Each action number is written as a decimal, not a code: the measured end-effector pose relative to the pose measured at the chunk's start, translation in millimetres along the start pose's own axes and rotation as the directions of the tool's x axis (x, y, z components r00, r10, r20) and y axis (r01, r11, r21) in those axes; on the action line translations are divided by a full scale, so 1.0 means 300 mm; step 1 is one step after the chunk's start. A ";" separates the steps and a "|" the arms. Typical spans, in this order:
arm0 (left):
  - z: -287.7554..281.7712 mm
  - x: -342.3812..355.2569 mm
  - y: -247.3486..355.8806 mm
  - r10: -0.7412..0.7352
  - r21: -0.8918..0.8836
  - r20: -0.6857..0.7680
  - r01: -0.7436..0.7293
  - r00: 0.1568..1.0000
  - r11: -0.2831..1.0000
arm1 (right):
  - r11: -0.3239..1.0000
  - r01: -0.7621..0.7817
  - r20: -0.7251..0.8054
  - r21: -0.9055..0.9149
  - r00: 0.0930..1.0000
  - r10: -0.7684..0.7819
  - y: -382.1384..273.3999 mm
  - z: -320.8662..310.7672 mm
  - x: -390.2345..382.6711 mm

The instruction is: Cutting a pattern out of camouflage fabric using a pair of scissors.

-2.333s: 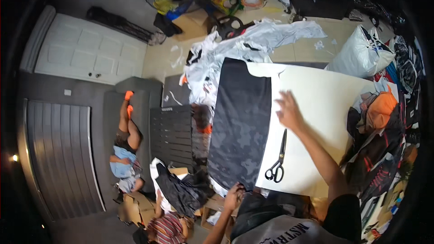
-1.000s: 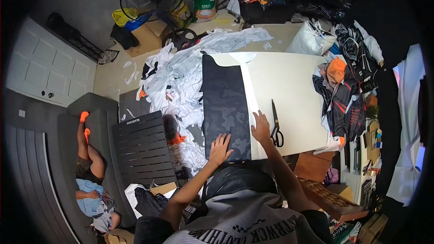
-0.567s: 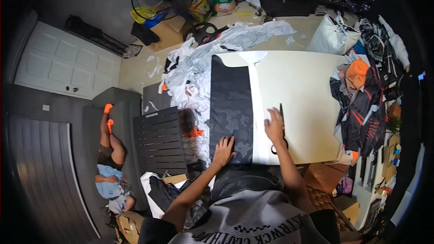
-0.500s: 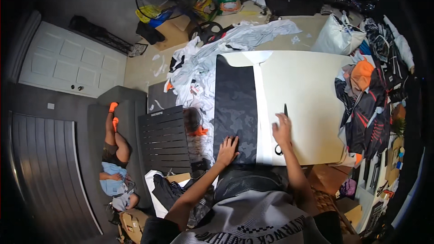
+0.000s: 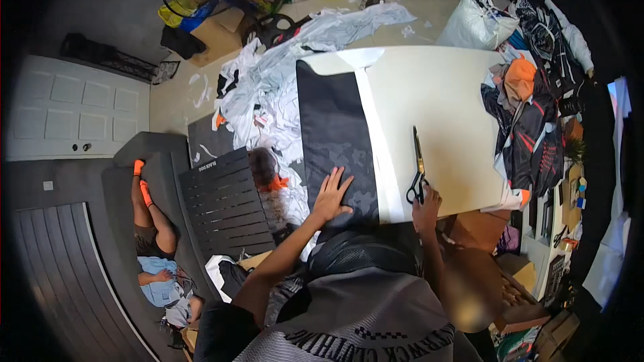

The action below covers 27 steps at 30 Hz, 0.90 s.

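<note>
- Left hand [image 5: 333, 194] open, fingers spread, pressed flat on dark patterned fabric [image 5: 337, 135] along left edge of white table [image 5: 443, 94].
- Right hand [image 5: 425, 205] closed on handles of black scissors [image 5: 417, 169] at near edge, blades pointing away across table.
- Clothing pile [image 5: 530, 127] draped over right edge.

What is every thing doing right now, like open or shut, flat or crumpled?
Scissors: blades shut, flat on the table, handles under the right hand.
Dark fabric: spread flat, pressed by the left hand.
White table: bears fabric and scissors.
Pale fabric heap: crumpled on the floor.
White door: shut.
</note>
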<state>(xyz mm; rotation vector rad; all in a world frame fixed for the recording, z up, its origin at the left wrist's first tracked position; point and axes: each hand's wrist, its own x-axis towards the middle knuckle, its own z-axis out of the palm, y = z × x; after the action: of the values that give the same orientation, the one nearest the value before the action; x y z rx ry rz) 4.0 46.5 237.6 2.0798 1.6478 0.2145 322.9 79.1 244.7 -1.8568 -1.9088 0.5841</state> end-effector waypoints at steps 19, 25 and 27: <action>-0.060 0.251 -0.053 -0.023 0.015 -0.043 0.024 0.999 1.000 | 0.970 -0.235 -0.003 -0.066 0.972 0.235 0.017 0.085 0.046; -0.108 0.686 -0.144 -0.008 0.092 -0.337 0.042 0.941 0.995 | 0.975 -0.221 0.036 0.005 0.975 0.221 0.014 0.066 0.131; -0.144 0.834 -0.187 -0.044 0.176 -0.382 0.119 0.923 0.977 | 0.970 -0.235 0.053 0.070 0.971 0.231 0.014 0.047 0.139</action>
<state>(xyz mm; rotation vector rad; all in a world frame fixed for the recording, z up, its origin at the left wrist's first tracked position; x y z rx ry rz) 3.7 304.8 208.2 2.2102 2.0505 0.4662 317.4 120.8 230.8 -2.0495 -1.6813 0.7668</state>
